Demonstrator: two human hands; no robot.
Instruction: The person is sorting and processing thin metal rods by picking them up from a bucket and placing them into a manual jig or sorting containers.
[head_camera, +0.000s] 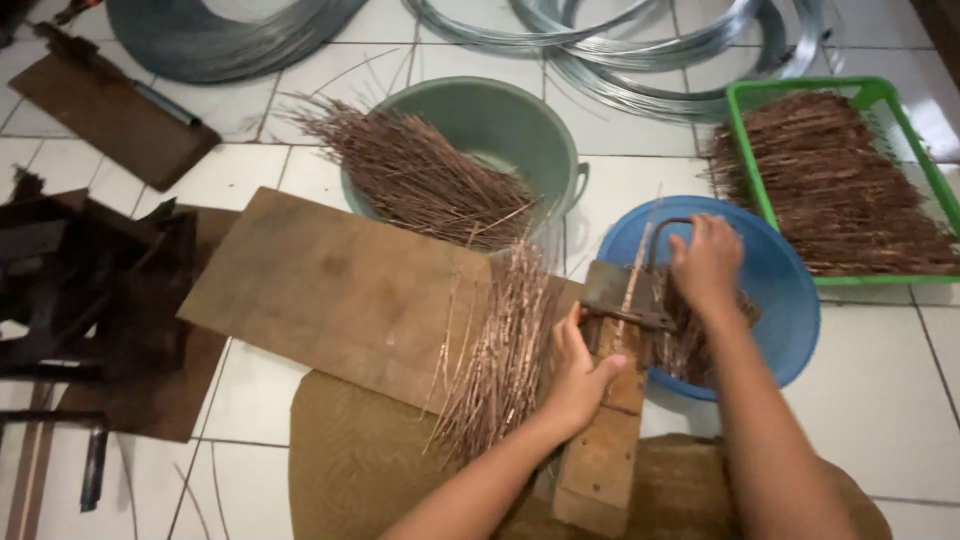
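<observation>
From above the seated person, the left hand (575, 375) sits near five o'clock of the floor scene, fingers curled and pressing against the side of a wooden block (605, 440) that carries a small metal bending jig (625, 312) on its top end; whether it pinches a wire there I cannot tell. The right hand (705, 262), at about three o'clock from the jig, is closed around a dark bent metal handle (668, 228) that rises over the blue basin (790, 300). A loose sheaf of copper-coloured wire pieces (500, 350) lies just at nine o'clock of the left hand, resting across a brown board (330, 290). Toward twelve o'clock stands a grey-green bucket (500, 125) with more of the same pieces fanned over its rim. At two o'clock a green tray (745, 150) is heaped with them too. Coils of grey wire (640, 60) lie along the far edge on the white tiles.
</observation>
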